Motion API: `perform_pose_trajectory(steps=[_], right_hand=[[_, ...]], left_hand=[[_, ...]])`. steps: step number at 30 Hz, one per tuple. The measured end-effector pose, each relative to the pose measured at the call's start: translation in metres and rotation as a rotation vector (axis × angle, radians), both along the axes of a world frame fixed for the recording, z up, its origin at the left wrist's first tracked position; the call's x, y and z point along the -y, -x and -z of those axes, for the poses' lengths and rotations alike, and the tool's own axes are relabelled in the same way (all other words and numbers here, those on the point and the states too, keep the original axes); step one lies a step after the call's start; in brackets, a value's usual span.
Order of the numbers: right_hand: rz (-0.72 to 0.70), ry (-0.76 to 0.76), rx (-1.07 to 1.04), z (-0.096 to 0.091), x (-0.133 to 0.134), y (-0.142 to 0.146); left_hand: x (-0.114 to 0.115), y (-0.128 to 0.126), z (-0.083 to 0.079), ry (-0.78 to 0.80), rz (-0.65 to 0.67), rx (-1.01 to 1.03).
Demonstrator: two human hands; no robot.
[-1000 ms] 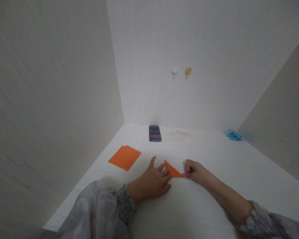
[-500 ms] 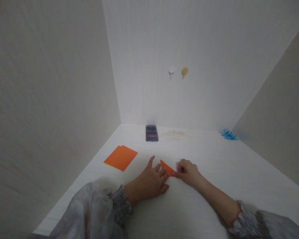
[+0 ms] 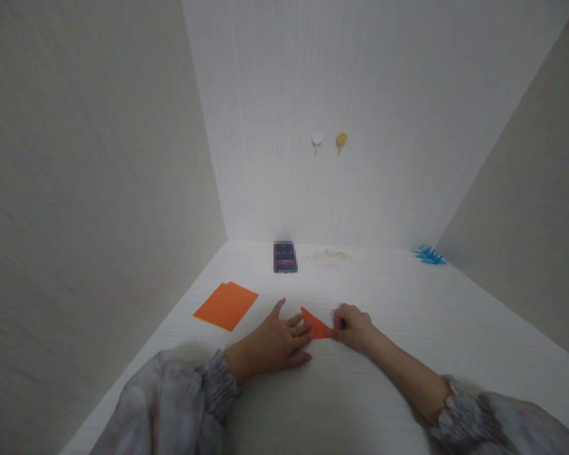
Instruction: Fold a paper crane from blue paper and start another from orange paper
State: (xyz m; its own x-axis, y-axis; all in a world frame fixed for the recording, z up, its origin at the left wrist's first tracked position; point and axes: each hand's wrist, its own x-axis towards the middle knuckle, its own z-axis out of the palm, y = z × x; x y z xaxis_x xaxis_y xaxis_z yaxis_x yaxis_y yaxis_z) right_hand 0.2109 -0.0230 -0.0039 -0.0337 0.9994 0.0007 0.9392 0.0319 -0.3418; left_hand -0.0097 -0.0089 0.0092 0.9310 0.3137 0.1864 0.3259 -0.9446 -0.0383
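A folded orange sheet of paper (image 3: 318,327), now a small triangle, lies on the white table between my two hands. My left hand (image 3: 277,341) rests low over the table with its fingers spread, the fingertips touching the triangle's left side. Part of that side is covered by the fingers. At the right corner of the triangle, the thumb of my right hand (image 3: 353,327) presses on the paper while the other fingers are curled in. Farther left lies a small stack of flat orange square sheets (image 3: 226,306) with a thin yellow edge.
A dark pixelated phone-like object (image 3: 285,257) lies near the back wall. Several blue folded paper pieces (image 3: 429,254) sit at the back right corner. A white hook (image 3: 317,138) and a yellow hook (image 3: 341,139) are on the back wall. Walls enclose both sides.
My left hand has slid slightly left, uncovering more of the orange triangle. My right hand stays at its right corner. The whole view has shifted a little.
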Motion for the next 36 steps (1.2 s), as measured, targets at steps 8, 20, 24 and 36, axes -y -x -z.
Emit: perform_pose_trajectory(steps=[8, 20, 24, 36], right_hand=[[-0.009, 0.015, -0.036, -0.002, 0.000, 0.001], [0.013, -0.029, -0.050, -0.001, 0.005, 0.007], [0.041, -0.046, 0.013, -0.001, 0.004, 0.022], [0.063, 0.000, 0.030, -0.005, 0.004, 0.027]], left_hand=[[-0.007, 0.011, -0.009, 0.172, 0.066, -0.083], [-0.006, 0.009, -0.006, 0.148, 0.057, -0.010], [-0.004, 0.007, -0.004, 0.108, 0.044, 0.007], [-0.002, 0.005, -0.007, 0.087, 0.054, -0.011]])
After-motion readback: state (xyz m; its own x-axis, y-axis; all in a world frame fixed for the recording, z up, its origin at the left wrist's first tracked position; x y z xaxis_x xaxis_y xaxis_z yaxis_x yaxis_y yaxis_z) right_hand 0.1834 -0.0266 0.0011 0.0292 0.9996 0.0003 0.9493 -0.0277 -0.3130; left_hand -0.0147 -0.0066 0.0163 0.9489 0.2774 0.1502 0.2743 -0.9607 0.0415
